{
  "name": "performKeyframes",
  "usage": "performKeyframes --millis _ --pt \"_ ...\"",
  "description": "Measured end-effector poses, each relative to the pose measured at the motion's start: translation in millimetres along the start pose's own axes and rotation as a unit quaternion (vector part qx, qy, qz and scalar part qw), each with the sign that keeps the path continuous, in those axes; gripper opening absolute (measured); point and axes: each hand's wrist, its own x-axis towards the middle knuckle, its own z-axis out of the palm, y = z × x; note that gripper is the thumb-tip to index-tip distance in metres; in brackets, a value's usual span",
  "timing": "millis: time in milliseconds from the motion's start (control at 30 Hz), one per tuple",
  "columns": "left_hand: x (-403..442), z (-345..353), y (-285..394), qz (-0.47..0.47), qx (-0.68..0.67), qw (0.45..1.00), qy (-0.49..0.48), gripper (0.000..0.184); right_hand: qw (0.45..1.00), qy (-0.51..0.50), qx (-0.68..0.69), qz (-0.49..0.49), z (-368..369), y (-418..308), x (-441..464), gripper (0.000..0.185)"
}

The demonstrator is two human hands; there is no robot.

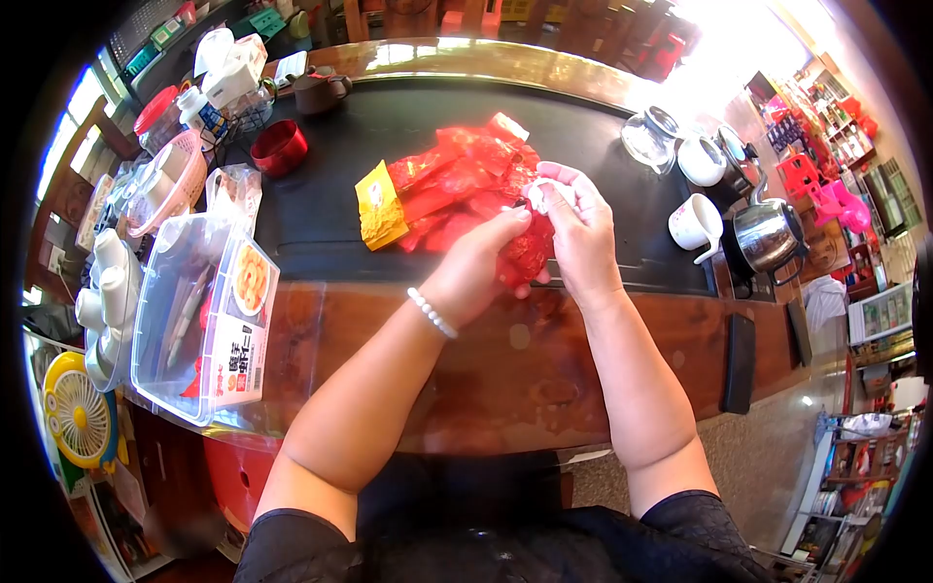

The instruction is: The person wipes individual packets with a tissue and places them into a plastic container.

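Observation:
Several red plastic packets (pixel 457 175) lie in a pile on the black tray top (pixel 340 126) of the wooden table, with a yellow packet (pixel 381 206) at the pile's left edge. My left hand (pixel 478 260), with a white bead bracelet at the wrist, is closed round a red packet (pixel 525 257) at the pile's near right side. Beside it, my right hand (pixel 581 228) pinches a small crumpled white piece (pixel 550 194) between thumb and fingers, just above the red packet. The two hands nearly touch.
An open clear plastic box (pixel 175 321) stands at the left, near a pink basket (pixel 173 185) and a red bowl (pixel 279 148). At the right are a glass pot (pixel 649 139), a white cup (pixel 692 223) and a metal kettle (pixel 768 236). A black oblong object (pixel 739 364) lies at the table's right edge.

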Motion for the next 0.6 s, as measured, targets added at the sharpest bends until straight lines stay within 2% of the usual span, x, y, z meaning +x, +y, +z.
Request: performKeyframes --millis 133,233,367,500,567,600 --pt "-0.8 -1.3 0.7 -0.015 -0.011 0.999 -0.037 0.033 0.996 0.073 0.038 -0.028 -6.9 1.4 4.0 0.019" --pt "4.4 -13.1 -1.0 -0.034 -0.034 0.994 -0.096 0.039 0.983 0.13 0.129 0.011 -13.3 -2.1 8.8 0.018" --pt "7.2 -17.2 0.5 0.0 -0.176 0.981 -0.085 0.043 0.936 0.154 0.312 0.046 -22.5 -9.1 18.3 0.023" --pt "6.2 -18.3 3.4 0.018 -0.189 0.981 -0.032 0.039 0.96 -0.046 0.27 0.061 -12.9 -5.1 6.9 0.038" --pt "5.8 -15.3 1.0 0.001 -0.195 0.981 0.001 0.037 0.98 -0.094 0.148 0.097 1.7 -17.0 -7.0 0.044" --pt "6.6 -15.0 -4.0 0.055 -0.104 0.993 0.008 0.035 0.985 -0.068 0.136 0.081 10.1 -15.4 -7.7 0.052"
